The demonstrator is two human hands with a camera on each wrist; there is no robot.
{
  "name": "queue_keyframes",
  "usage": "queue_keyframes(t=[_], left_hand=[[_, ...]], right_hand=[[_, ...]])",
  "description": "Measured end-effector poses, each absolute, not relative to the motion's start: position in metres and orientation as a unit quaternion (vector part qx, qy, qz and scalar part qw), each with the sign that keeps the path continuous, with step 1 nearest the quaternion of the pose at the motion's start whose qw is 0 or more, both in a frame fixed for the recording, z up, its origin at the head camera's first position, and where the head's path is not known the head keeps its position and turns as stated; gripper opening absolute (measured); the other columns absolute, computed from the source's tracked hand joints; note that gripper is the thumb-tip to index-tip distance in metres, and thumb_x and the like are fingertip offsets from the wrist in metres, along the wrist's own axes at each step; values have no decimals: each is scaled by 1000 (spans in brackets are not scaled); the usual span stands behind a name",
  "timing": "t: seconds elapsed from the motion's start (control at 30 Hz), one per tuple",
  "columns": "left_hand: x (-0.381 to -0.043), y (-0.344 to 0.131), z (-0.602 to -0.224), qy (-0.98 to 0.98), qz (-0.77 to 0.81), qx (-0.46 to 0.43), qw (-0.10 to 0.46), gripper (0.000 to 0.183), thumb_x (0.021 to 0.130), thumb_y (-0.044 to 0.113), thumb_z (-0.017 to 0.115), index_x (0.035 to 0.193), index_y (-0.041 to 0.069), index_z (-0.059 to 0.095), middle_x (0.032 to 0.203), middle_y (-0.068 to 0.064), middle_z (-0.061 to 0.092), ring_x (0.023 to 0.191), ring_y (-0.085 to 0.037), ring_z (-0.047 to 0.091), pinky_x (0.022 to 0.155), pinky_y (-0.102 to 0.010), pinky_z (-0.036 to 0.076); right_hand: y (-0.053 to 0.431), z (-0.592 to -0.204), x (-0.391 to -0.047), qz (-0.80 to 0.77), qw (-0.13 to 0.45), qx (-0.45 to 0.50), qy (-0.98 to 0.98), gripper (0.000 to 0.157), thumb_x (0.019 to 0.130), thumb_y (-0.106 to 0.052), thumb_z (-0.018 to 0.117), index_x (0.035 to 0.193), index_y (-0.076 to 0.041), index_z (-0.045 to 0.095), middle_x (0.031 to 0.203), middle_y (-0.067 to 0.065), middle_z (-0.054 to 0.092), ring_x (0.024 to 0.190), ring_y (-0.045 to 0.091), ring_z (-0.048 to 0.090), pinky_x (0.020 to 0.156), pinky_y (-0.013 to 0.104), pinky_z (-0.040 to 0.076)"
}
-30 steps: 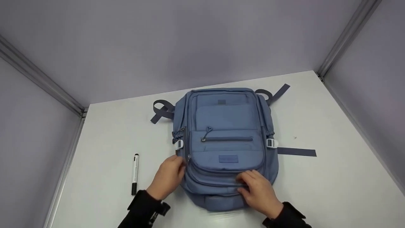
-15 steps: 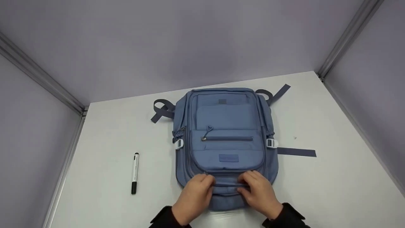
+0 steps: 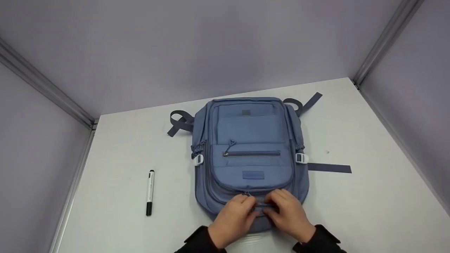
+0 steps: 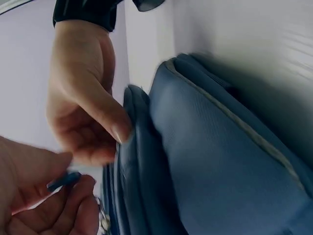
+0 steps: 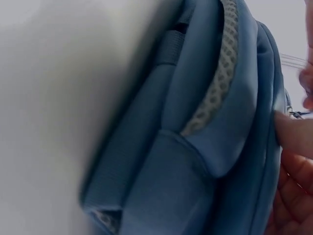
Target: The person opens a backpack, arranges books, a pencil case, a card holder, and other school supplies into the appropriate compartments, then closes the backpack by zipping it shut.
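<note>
A blue backpack [image 3: 251, 130] lies front side up, its bottom toward me. My left hand [image 3: 233, 218] pinches a blue zipper pull [image 4: 63, 181], plainest in the left wrist view. The metal zipper slider [image 3: 247, 193] shows just beyond those fingers on the curved lower seam. To its right, my right hand [image 3: 291, 215] pinches the fabric edge by the zipper near the bag's bottom; the right wrist view shows its thumb [image 5: 293, 134] against this edge. The two hands are close together but apart. Fingers partly hide the zipper track between them.
A white marker [image 3: 150, 191] with black ends lies left of the bag on the white table [image 3: 116, 158]. Dark straps [image 3: 330, 168] stick out from the bag's sides beside white buckles [image 3: 301, 159]. Grey-purple panels [image 3: 225, 49] wall in the table at the back and sides.
My left hand has moved from the bag's left side to the right along the lower seam, bringing the zipper slider with it. My right hand has stayed at the same edge.
</note>
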State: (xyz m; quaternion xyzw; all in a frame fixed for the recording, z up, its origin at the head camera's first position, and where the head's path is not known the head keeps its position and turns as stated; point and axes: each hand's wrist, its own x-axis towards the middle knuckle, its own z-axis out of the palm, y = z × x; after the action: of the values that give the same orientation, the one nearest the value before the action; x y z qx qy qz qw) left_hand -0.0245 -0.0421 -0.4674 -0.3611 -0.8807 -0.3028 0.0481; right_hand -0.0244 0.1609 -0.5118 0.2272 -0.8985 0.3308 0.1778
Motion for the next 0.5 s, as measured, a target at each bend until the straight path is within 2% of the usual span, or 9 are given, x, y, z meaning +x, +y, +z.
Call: queue_keyframes(t=[0.1,0.17,0.3,0.4,0.5], left_hand=[[-24,-55,-467,-885,-301,-355,14,17,97,22,65,109,11,62,96,-2,69,87,-13,64,77,-22,51],[-26,-63,-469,-888,-292,-355,27,20,98,24,64,112,11,63,98,-2,70,89,-13,65,79,-24,52],[-36,-76,-473,-902,-240,-337,126,20,90,17,72,109,11,65,98,-1,68,89,-14,63,79,-29,52],[-47,-81,-478,-911,-179,-312,203,28,82,14,80,107,13,67,105,-3,65,94,-18,62,81,-34,53],[-54,-81,-482,-913,-130,-306,238,32,78,15,83,106,13,69,108,-5,65,97,-20,62,83,-37,53]], right_hand=[[162,-506,-24,327,158,237,-901,39,66,-1,87,90,-18,62,83,-10,58,77,2,47,69,22,42],[161,-502,-23,329,140,233,-904,36,70,2,81,92,-19,63,85,-9,59,78,2,48,70,23,43],[153,-494,-20,330,117,206,-914,26,79,2,71,93,-18,63,86,-9,60,78,2,47,69,25,43],[142,-491,-19,302,131,198,-923,14,84,-13,76,91,-17,64,84,-6,59,76,5,48,68,27,43],[130,-491,-20,264,151,199,-932,20,80,-22,82,88,-15,65,81,-3,58,73,9,50,67,29,43]])
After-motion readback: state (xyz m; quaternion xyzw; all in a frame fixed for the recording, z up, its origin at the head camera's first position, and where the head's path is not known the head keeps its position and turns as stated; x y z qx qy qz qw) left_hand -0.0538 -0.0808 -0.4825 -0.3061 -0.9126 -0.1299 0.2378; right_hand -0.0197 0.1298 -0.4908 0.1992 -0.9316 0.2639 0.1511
